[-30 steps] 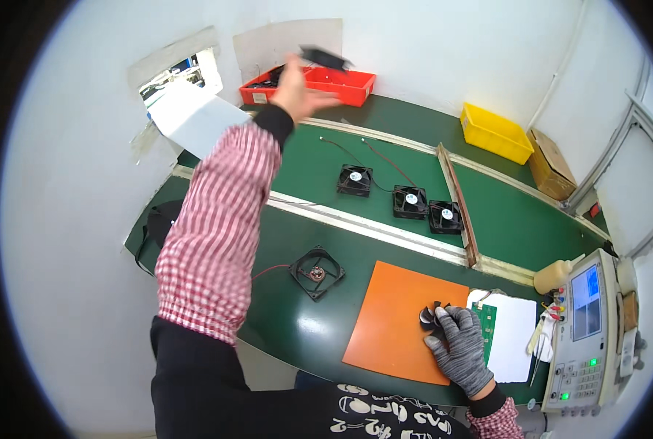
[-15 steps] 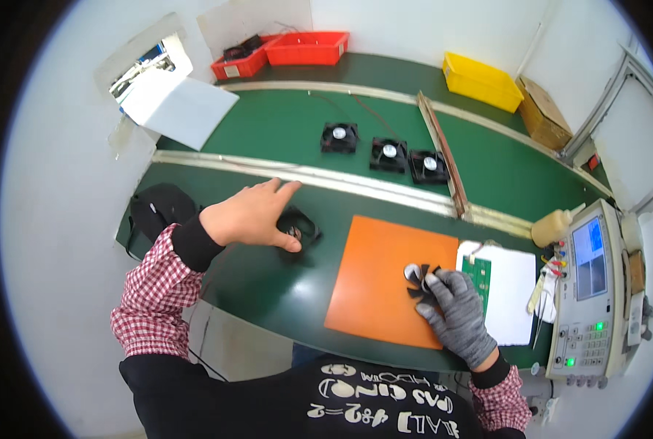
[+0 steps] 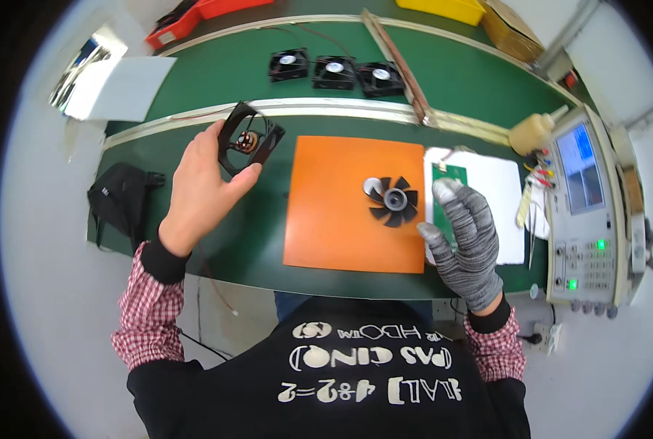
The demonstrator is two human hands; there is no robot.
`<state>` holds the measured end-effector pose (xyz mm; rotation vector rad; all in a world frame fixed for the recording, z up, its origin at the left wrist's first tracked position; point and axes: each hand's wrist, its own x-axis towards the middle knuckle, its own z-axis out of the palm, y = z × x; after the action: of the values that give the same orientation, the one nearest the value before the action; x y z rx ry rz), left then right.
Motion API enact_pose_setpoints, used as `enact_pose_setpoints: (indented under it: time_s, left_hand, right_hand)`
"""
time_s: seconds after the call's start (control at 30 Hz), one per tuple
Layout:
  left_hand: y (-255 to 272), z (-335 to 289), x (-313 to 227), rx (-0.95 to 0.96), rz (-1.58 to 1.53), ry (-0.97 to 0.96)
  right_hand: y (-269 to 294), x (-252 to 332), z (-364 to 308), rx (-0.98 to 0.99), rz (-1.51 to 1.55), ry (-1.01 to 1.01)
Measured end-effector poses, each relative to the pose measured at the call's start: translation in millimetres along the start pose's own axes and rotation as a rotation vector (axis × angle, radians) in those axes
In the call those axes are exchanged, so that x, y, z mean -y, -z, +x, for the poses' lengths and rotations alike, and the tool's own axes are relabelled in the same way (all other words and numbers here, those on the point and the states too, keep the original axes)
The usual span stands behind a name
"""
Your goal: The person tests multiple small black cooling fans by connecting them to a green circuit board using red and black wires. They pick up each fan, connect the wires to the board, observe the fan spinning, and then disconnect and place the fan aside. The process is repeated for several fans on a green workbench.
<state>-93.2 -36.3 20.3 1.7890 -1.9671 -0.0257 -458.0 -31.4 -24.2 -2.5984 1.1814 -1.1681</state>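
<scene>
My bare left hand [image 3: 198, 192] holds a black square fan frame [image 3: 249, 139] with a copper coil at its centre, lifted above the green bench left of the orange mat [image 3: 333, 227]. A thin wire trails from the frame down past my wrist. A black fan impeller [image 3: 391, 199] lies on the mat's right part. My right hand [image 3: 467, 238], in a grey knit glove, hovers just right of the impeller with fingers spread, holding nothing. A small green circuit board [image 3: 447, 175] lies on a white sheet behind the glove.
Three black fans [image 3: 333, 72] sit in a row on the far green belt. A black pouch [image 3: 120, 196] lies at the left edge. A grey test instrument [image 3: 586, 212] with a screen stands at right, beside a cream bottle [image 3: 531, 132]. Red tray [image 3: 194, 13] and white papers [image 3: 121, 86] at far left.
My left hand came back from the far red tray to the bench, took hold of the fan frame and lifted it. My right hand let go of the impeller and opened.
</scene>
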Motion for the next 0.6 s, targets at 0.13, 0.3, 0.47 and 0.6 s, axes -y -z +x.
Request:
enact_pose_setpoints:
  time_s: [0.13, 0.3, 0.47, 0.6]
  left_hand:
    - [-6.4, -18.8, -63.8, 0.641, -1.339, 0.184]
    - [-45.1, -28.5, -114.4, 1.037, -1.634, 0.280]
    - [-58.8, -28.1, -97.8, 1.120, -1.386, 0.412]
    - [-37.2, -26.8, -84.8, 0.639, -0.560, 0.023]
  right_hand:
    - [0.1, 19.2, 12.4, -0.105, 0.227, 0.055]
    - [0.3, 33.2, 13.4, 0.024, 0.301, 0.067]
    - [-5.5, 17.9, 2.5, 0.139, 0.183, -0.059]
    - [-3.9, 8.6, 12.5, 0.239, 0.100, -0.165]
